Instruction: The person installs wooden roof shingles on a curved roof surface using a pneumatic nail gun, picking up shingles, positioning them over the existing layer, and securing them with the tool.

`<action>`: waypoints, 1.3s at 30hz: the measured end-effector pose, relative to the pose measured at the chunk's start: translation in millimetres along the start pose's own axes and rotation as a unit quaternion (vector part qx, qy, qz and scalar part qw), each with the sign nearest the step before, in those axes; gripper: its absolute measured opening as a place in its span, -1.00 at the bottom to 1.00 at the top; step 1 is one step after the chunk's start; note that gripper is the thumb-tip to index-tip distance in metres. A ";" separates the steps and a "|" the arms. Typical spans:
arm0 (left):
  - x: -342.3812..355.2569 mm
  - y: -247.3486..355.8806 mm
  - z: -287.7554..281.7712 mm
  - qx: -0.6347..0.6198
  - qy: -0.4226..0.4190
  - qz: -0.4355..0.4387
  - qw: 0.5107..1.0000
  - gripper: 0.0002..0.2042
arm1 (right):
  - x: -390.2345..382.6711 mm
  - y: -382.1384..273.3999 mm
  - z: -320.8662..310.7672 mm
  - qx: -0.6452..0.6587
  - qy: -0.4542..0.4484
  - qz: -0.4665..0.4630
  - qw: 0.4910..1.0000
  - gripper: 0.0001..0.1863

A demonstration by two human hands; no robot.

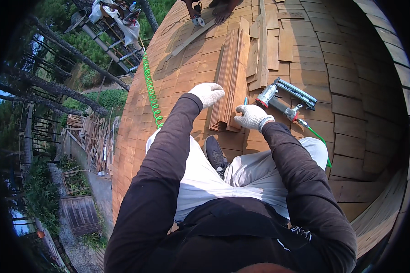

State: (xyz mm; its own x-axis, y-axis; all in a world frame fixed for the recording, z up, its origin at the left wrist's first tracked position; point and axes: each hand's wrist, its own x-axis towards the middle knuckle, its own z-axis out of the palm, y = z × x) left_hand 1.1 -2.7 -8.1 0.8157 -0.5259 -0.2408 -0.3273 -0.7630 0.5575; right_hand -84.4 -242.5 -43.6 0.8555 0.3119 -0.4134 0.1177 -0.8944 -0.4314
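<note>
Looking down from the head cam, I see both gloved hands on a stack of wooden shingles (230, 77) lying on the curved shingled roof (350, 91) just ahead of my knees. Stack is long and narrow, reddish-brown, thin boards set on edge w/ their layers showing as fine parallel lines; it runs away from me up the roof, near end fanned a bit. Left hand (208, 93) in a white knit glove rests on the stack's left side near the close end, fingers curled loosely over the edge, not a full clamp as far as I can tell. Right hand (252, 117), same glove type, sits at the stack's near right corner, fingers bent down onto the wood; can't tell if it's actually pinching a board or just pressing. A thin blue pencil-like item (246, 101) shows just above the right hand. Nail gun (284, 100), grey and black, lies just beside the right hand on the roof, green hose (316, 136) trailing off it. Coiled green hose (151, 91) runs down the roof's left side. Loose boards (271, 45) lie past the stack. Another person's hands (209, 11) work w/ a tool at the top edge, well apart.
</note>
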 end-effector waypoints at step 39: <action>-0.1 -2.3 0.8 0.025 -0.003 0.006 1.000 -0.54 | 2.8 7.4 10.7 0.010 0.038 -0.028 0.999 -0.54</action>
State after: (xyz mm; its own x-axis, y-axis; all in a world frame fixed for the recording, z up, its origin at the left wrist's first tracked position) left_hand 1.4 -1.2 -10.0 0.8087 -0.5374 -0.2394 -0.3607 -0.7744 0.5197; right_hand -86.5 -244.8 -56.6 0.8843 0.3343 -0.3261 0.1563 -0.8699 -0.4679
